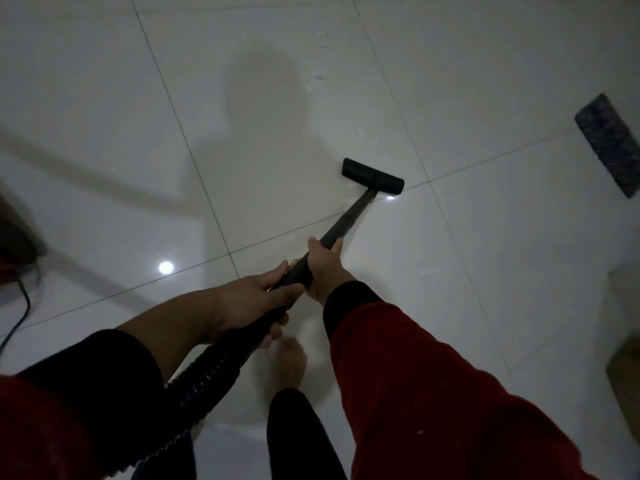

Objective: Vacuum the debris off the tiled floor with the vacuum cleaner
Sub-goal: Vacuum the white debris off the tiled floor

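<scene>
A black vacuum wand (346, 220) slants away from me across the white tiled floor (485, 254). Its flat black floor head (372, 176) rests on the tiles near a grout line. My right hand (325, 265) grips the wand higher up, and my left hand (256, 303) grips it just behind, where the ribbed black hose (204, 379) joins. Small pale specks of debris (318, 77) lie on the tiles beyond the head, with another fleck of debris (360, 131) closer to it.
A dark grey mat (611, 143) lies at the right edge. A dark object with a black cable (20, 306) sits at the left edge. My bare foot (289, 362) stands below the hands. A pale object (627, 341) sits at the far right.
</scene>
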A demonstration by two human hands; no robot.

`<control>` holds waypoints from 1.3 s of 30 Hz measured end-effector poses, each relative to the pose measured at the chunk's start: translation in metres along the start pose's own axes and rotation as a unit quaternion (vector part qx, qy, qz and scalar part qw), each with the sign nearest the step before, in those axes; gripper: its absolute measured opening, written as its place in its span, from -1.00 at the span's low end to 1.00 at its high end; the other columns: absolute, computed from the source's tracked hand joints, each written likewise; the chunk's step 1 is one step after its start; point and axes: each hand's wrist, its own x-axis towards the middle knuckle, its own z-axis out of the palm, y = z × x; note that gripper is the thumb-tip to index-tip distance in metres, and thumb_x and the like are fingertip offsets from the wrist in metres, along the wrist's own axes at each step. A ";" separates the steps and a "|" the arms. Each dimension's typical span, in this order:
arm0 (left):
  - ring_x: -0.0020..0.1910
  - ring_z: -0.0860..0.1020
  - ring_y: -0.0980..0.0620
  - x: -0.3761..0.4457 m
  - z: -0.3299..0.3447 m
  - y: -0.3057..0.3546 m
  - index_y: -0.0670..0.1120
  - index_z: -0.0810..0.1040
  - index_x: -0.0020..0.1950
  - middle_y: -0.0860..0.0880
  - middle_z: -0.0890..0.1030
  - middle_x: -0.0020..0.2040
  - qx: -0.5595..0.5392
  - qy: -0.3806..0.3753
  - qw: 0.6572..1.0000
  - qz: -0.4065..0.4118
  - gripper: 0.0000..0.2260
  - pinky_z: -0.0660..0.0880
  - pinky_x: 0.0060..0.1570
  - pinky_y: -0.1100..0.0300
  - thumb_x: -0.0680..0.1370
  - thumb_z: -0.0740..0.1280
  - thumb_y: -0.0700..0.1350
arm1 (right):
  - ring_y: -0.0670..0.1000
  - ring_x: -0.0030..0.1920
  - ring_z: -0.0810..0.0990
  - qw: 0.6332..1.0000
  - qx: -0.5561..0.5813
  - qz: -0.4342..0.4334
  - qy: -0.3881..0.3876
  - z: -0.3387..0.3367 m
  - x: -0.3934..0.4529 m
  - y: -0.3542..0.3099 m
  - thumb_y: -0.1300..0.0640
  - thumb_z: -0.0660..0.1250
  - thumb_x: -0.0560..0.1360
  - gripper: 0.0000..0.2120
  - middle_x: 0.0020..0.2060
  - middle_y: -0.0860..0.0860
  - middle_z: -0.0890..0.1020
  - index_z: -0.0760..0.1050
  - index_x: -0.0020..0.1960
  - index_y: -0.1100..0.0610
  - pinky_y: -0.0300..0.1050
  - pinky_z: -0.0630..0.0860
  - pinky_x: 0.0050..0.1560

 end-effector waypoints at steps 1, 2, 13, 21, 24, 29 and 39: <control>-0.50 0.46 0.07 0.005 0.005 0.003 0.23 0.13 0.48 -0.14 0.45 -0.24 -0.009 0.003 1.000 0.004 -0.47 0.47 -0.50 0.23 0.57 0.25 -0.02 | 0.03 -0.33 0.48 1.000 -0.009 0.000 -0.004 -0.003 0.004 -0.006 0.08 0.16 0.62 -0.31 0.13 0.17 0.46 -0.23 0.50 -0.30 -0.05 0.56 -0.22; -0.50 0.46 0.07 0.010 0.009 0.006 0.23 0.14 0.48 -0.14 0.45 -0.24 -0.020 0.009 1.000 0.007 -0.48 0.47 -0.51 0.23 0.58 0.25 -0.03 | 0.03 -0.32 0.49 1.000 -0.018 0.001 -0.009 -0.005 0.008 -0.013 0.07 0.16 0.62 -0.31 0.17 0.18 0.46 -0.23 0.50 -0.30 -0.04 0.57 -0.20; -0.48 0.46 0.07 0.047 0.038 0.042 0.24 0.06 0.51 -0.13 0.46 -0.26 -0.109 0.053 0.991 0.058 -0.40 0.48 -0.47 0.23 0.56 0.28 -0.06 | 0.03 -0.27 0.52 0.992 -0.110 -0.010 -0.060 -0.010 0.039 -0.078 0.05 0.17 0.62 -0.30 -0.08 0.06 0.46 -0.24 0.49 -0.32 0.01 0.56 0.03; -0.50 0.47 0.09 0.041 0.016 0.059 0.24 0.10 0.50 -0.12 0.46 -0.28 -0.147 0.076 0.983 0.076 -0.42 0.47 -0.49 0.24 0.56 0.27 -0.06 | 0.03 -0.29 0.49 0.988 -0.124 -0.010 -0.095 0.028 0.042 -0.092 0.06 0.16 0.63 -0.31 -0.04 0.08 0.47 -0.25 0.49 -0.31 -0.02 0.53 -0.01; -0.50 0.46 0.09 0.041 0.004 0.064 0.24 0.08 0.50 -0.11 0.45 -0.28 -0.153 0.085 0.981 0.085 -0.41 0.47 -0.48 0.25 0.56 0.27 -0.05 | 0.03 -0.28 0.50 0.985 -0.138 -0.019 -0.104 0.045 0.046 -0.096 0.06 0.16 0.63 -0.30 -0.09 0.05 0.46 -0.25 0.50 -0.30 -0.03 0.52 -0.02; -0.49 0.46 0.08 0.046 -0.021 0.081 0.24 0.09 0.50 -0.12 0.45 -0.26 -0.154 0.096 0.979 0.090 -0.41 0.48 -0.48 0.25 0.56 0.27 -0.05 | 0.02 -0.29 0.50 0.983 -0.141 -0.018 -0.113 0.075 0.056 -0.108 0.06 0.17 0.62 -0.30 0.16 0.11 0.42 -0.25 0.49 -0.31 -0.03 0.52 -0.05; -0.49 0.46 0.08 0.065 -0.098 0.168 0.23 0.08 0.50 -0.13 0.47 -0.27 -0.121 0.092 0.984 0.091 -0.41 0.49 -0.49 0.26 0.56 0.27 -0.05 | 0.03 -0.29 0.51 0.988 -0.118 -0.025 -0.100 0.156 0.092 -0.176 0.05 0.19 0.61 -0.28 0.24 0.17 0.46 -0.25 0.48 -0.34 -0.01 0.57 -0.04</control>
